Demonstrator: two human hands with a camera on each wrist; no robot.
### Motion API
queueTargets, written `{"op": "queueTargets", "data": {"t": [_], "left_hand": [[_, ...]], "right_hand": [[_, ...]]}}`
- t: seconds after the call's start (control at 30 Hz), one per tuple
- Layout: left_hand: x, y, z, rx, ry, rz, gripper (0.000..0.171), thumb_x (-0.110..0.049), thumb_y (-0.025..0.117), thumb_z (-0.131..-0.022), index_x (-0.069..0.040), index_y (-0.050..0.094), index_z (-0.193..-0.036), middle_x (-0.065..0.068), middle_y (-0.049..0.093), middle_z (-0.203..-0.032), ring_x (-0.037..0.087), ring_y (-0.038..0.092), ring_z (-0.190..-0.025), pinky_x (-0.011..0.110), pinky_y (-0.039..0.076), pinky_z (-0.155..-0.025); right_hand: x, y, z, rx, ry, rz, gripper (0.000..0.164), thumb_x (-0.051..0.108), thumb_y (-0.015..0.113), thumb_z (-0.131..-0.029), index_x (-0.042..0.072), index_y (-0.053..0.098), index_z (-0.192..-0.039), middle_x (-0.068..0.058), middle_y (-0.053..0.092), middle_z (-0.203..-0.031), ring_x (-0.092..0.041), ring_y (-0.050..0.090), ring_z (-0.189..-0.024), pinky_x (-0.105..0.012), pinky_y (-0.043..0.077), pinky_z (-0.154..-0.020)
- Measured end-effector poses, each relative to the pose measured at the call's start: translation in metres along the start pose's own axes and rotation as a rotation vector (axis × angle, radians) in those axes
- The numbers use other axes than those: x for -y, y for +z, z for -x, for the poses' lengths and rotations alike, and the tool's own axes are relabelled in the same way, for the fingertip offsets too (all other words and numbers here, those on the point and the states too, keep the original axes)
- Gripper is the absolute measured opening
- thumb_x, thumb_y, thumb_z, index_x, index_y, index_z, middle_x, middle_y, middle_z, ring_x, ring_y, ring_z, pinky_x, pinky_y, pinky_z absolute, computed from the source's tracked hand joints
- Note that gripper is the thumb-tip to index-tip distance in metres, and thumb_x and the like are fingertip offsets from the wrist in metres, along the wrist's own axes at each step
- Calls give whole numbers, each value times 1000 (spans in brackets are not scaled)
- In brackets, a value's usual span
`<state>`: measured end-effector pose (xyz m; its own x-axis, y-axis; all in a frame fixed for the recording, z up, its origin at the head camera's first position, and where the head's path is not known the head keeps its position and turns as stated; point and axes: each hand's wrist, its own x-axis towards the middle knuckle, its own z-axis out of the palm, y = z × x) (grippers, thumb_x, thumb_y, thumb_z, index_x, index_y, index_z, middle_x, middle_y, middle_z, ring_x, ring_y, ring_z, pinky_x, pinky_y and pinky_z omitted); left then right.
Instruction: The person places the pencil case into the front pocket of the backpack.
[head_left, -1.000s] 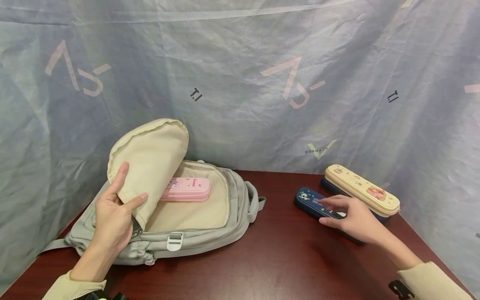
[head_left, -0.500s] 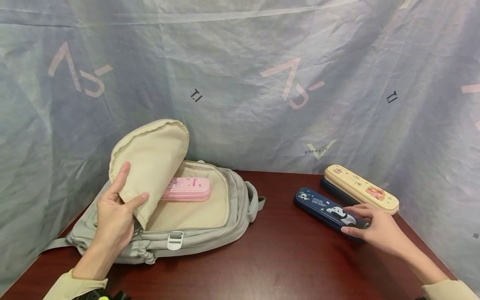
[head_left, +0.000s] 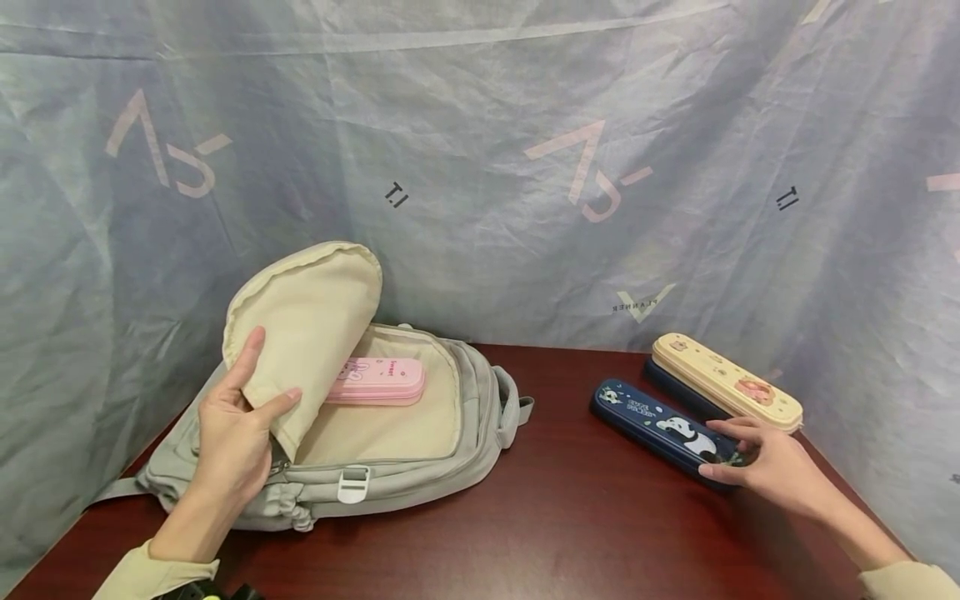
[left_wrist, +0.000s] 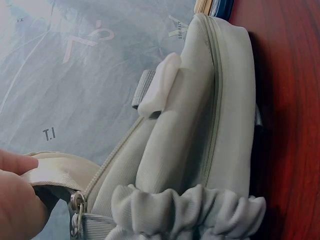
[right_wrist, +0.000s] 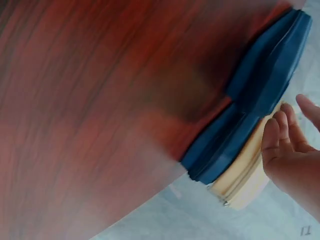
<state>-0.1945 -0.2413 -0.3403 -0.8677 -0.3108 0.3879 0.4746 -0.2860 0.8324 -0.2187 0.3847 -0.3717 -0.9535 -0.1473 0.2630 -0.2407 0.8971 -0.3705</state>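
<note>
My left hand holds the cream-lined flap of a light grey backpack, thumb on the lining and other fingers hidden behind it. The backpack lies on its back with the compartment exposed. A pink pencil case with a rabbit print lies inside, partly covered by the flap. At the right, my right hand is over the near end of a navy pencil case with a panda print, thumb and fingers spread across its width. In the right wrist view the thumb stands apart from the fingers.
Behind the panda case, a cream pencil case rests on another navy case. All lie on a dark red-brown table. A grey printed cloth hangs behind and at both sides.
My right hand has moved right and toward me along the panda pencil case, to its near end. The case has not visibly moved. My left hand keeps holding the flap.
</note>
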Motion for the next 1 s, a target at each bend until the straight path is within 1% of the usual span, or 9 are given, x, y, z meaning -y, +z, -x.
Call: {"op": "queueTargets", "data": {"t": [0.2,0.43,0.6,0.8,1.0], "left_hand": [[0,1,0,-5,-15,4,89,34,55,-88,-11,38,-163,-5,21,-174,12,16,-156,16,52,-98],[1,1,1,-11,-28,-3,89,33,55,-89,-14,39,-163,-3,19,-175,18,24,-155,17,52,-98],[0,1,-1,-12,-30,2,91,33,55,-88,-15,39,-163,-1,17,-175,19,25,-154,17,52,-99],[0,1,-1,-10,-37,3,92,33,55,-88,-16,39,-164,-1,15,-175,20,24,-155,17,52,-98],[0,1,-1,-14,-32,0,91,33,55,-88,-15,39,-163,-2,16,-175,18,22,-155,16,53,-97]], "right_hand": [[-14,1,-2,42,35,-12,77,36,96,-75,-5,69,-134,-18,64,-116,-17,48,-78,-26,36,-58],[-23,5,-2,71,33,-26,77,36,95,-76,-6,68,-135,-20,63,-121,-13,47,-75,-26,36,-57],[-24,6,-3,75,32,-32,77,35,96,-76,-6,68,-135,-19,64,-119,-14,49,-79,-25,38,-60],[-23,6,-4,101,36,-54,76,32,96,-77,-6,67,-136,-20,62,-121,-22,52,-89,-24,41,-64],[-21,7,-2,129,25,-127,72,26,94,-79,-3,66,-138,-22,59,-127,-27,55,-97,-24,46,-69]]}}
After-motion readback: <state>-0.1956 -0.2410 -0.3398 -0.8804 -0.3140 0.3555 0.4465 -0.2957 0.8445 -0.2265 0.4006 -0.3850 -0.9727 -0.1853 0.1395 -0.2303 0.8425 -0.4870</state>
